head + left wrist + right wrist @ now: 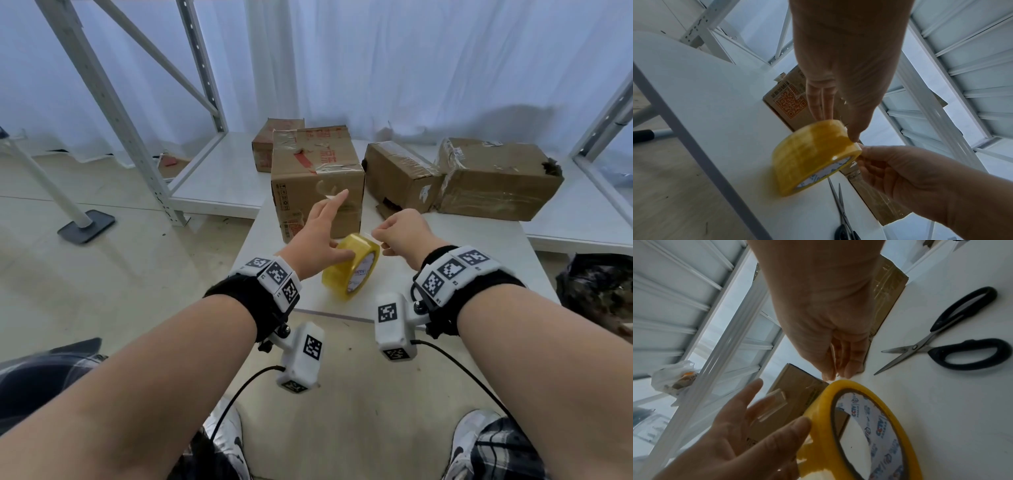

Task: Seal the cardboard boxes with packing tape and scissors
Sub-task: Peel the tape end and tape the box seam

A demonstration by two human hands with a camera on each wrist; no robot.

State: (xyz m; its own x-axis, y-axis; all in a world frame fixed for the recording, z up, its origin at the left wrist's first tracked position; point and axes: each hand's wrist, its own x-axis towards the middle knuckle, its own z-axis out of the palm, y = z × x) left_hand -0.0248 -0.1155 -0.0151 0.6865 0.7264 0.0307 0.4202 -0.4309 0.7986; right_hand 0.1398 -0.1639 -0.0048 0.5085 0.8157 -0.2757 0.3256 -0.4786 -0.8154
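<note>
The yellow roll of transparent packing tape [351, 265] stands on edge on the white tabletop [455, 274], lower centre of the head view, directly between the two hands. Its hollow core faces the lower right of that frame, so it would roll toward the tall brown cardboard box [317, 178] standing just behind it, centre frame.

The left hand [317, 236] has its fingers spread and nearly straight; the thumb and lower fingertips press against the roll's outer band, steadying it without wrapping round it. A small clear scrap of tape [772, 404] clings to one of its fingers.

The right hand [399, 236] is curled, thumb and fingertips pinching what appears to be the free end of tape [371, 235] at the roll's upper edge.

The black-handled steel scissors [945, 332] lie flat on the tabletop to the right of the roll, blades slightly apart, nearer the right hand.

Judgement: the strip would have to be drawn away from the roll and toward the tall box, with the left hand holding the roll against rolling.
</note>
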